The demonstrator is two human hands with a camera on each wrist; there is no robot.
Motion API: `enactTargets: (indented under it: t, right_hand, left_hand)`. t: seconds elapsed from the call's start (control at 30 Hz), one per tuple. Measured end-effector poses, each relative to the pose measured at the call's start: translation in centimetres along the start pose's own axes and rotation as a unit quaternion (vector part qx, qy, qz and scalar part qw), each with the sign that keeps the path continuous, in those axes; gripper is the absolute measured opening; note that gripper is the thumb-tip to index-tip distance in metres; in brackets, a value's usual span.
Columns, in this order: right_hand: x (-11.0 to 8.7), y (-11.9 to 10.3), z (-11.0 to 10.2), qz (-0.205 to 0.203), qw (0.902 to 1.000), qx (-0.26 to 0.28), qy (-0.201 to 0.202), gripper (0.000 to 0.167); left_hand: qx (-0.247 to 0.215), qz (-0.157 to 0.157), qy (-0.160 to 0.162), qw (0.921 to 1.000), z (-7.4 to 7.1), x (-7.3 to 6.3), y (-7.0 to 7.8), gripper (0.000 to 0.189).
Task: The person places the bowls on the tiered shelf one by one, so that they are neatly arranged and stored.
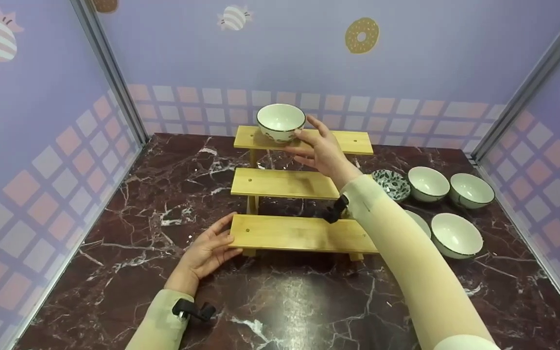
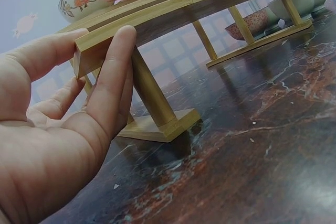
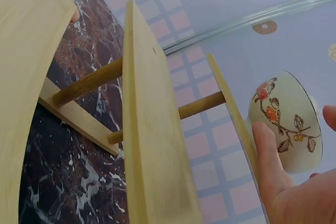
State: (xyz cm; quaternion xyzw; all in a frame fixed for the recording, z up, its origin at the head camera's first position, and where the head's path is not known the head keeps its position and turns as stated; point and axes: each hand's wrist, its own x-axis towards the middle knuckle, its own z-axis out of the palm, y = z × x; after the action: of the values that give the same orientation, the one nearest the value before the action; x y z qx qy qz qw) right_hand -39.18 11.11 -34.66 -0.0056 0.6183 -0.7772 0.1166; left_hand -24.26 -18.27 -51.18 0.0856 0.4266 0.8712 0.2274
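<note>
A white bowl [image 1: 280, 121] with a dark rim and a painted pattern of red birds and branches stands upright on the left part of the top step of a three-step wooden stand [image 1: 285, 182]. At the bowl's right side is my right hand [image 1: 326, 150], its fingers spread and fairly straight. One finger [image 3: 266, 145] touches the bowl low on its wall in the right wrist view. My left hand [image 1: 209, 250] grips the left end of the lowest step, some fingers reaching under the board [image 2: 100, 38] in the left wrist view.
Right of the stand, several bowls stand on the dark marble table [image 1: 129, 272]: a leaf-patterned bowl [image 1: 391, 184], white bowls [image 1: 428, 183] with dark rims, and one partly hidden by my right sleeve [image 1: 406, 243]. Purple patterned walls [image 1: 285, 58] enclose the back and sides.
</note>
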Motion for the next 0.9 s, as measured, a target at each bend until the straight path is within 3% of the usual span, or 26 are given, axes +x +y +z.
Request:
enactTargets:
  t: [0.6,0.9]
  right_hand:
    - [-2.7,-0.4,-4.1,-0.024,0.9987,-0.042,-0.014,0.072]
    - [-4.9,-0.5,-6.7,-0.017,0.9992,-0.031,-0.020,0.073]
  left_hand:
    - [0.004,-0.001,0.000,1.0000,0.2,0.0,0.0,0.080]
    - [0.004,0.004,-0.006,1.0000,0.0,-0.1,0.0,0.079]
